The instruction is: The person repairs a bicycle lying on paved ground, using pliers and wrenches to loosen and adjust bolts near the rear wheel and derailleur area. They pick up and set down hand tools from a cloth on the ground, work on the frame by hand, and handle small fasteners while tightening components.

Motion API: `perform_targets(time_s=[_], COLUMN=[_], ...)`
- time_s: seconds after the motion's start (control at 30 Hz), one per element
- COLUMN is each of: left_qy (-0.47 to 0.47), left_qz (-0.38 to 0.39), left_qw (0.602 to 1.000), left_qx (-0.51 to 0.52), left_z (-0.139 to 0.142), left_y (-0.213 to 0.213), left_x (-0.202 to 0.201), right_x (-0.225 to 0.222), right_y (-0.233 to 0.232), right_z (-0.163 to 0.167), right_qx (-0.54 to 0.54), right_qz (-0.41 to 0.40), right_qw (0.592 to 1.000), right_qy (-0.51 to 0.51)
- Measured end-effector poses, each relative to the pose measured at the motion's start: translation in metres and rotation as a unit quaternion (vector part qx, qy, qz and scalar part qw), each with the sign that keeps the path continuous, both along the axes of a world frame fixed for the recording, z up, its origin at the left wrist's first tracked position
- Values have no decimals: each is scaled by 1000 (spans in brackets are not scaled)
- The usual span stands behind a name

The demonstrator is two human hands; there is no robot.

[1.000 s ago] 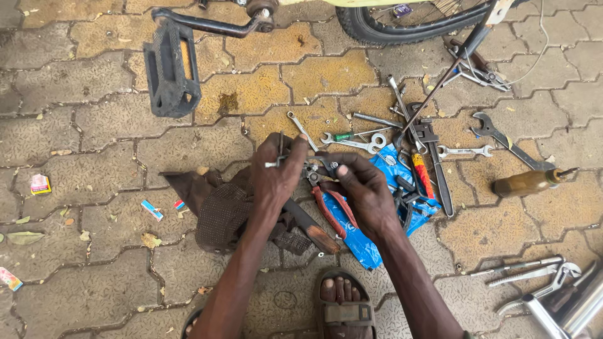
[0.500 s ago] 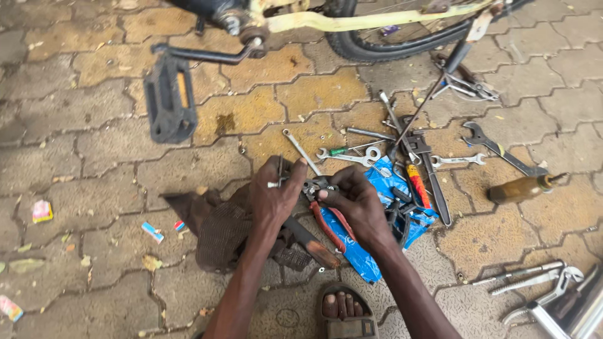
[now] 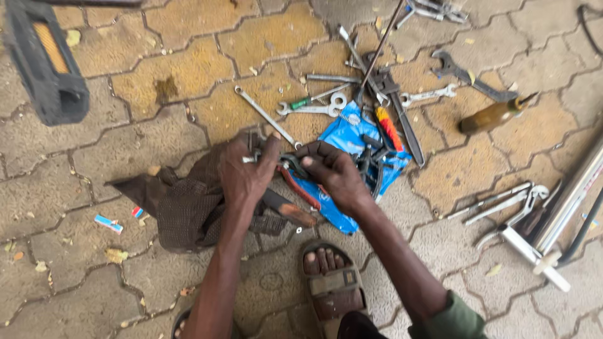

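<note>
While you crouch over pavers, left hand [image 3: 246, 177] and right hand [image 3: 333, 176] both grip red-handled pliers [image 3: 295, 182]; long axis diagonal, handles point lower right, over blue bag [image 3: 342, 141].

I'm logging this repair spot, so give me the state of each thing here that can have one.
Left hand: fingers closed on a small metal part.
Right hand: gripping the red-handled pliers.
Pliers: held, handles apart.
Cloth: crumpled on the paving.
Blue bag: flat, tools lying on it.
Bottle: on its side.
Pedal: off the ground, on its crank.
Spanners: lying loose.
</note>
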State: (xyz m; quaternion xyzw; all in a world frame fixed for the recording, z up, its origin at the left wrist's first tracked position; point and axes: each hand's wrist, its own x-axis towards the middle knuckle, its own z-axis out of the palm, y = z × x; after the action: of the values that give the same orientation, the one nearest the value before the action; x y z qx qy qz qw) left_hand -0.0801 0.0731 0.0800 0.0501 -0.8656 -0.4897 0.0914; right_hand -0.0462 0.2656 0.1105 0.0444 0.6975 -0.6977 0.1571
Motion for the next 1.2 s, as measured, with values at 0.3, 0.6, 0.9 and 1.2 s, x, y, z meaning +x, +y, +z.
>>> perform_targets(time_s=[0.3,0.6,0.9,1.2], left_qy=[-108,-53,-155,-173], left_qz=[3,-30,11,12], left_qw=[994,994,988,985], left_qx=[29,96,-16,-10], left_z=[37,79,84,75], left_y=[13,0,-10,-14], left_x=[-14,-32,-40,-40], right_x=[-8,-37,-40,-38], right_y=[11,6,3,-8], right_z=[26,65,82,78], right_qx=[-97,-15,-18,-106], right_qz=[-49,16,32,7], right_qw=[994,999,999,993], right_qy=[-7,29,-3,-40])
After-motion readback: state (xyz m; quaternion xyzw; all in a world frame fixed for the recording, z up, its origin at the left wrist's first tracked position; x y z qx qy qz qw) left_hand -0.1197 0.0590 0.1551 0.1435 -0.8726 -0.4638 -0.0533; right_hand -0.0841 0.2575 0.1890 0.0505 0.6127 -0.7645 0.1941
